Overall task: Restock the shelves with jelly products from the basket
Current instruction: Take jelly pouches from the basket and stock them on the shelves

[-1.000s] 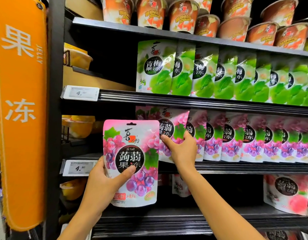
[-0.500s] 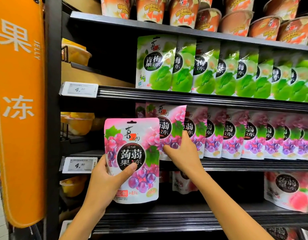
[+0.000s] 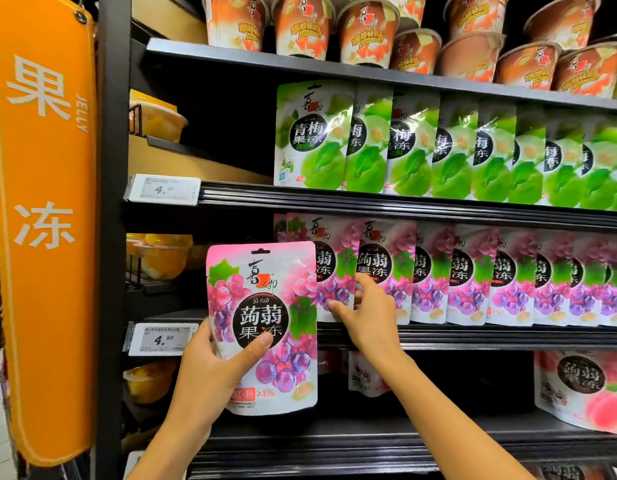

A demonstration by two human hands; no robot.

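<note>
Grape jelly pouch [image 3: 262,327]: upright in the left hand [image 3: 210,372], thumb across the front, fingers behind, held in front of the shelving at the left end of the grape row [image 3: 473,278]. It is not yet on a shelf. No basket in view.

Right hand [image 3: 366,313]: at the leftmost pouches of that row, fingertips pinching the lower edge of the front pouch [image 3: 335,271], thumb on one side and fingers on the other. I read this as tipping or parting the row to open a slot, though I can't tell how firm the grip is.

Row sits on the middle shelf [image 3: 473,336], pouches standing and overlapping, faces forward. Green plum pouches [image 3: 314,136] on the shelf above, orange cups [image 3: 300,26] above those, a peach pouch [image 3: 577,386] below right. Price tag [image 3: 161,337] just beside the left hand.

Step in hand, as I judge it: placing one grape pouch with its own flavour. Next move calls for lifting the held pouch to shelf height, sliding it in at the row's left end while the right hand holds the gap, bottom edge seated behind the shelf lip, face forward. Risk: knocking the neighbouring pouch flat.
</note>
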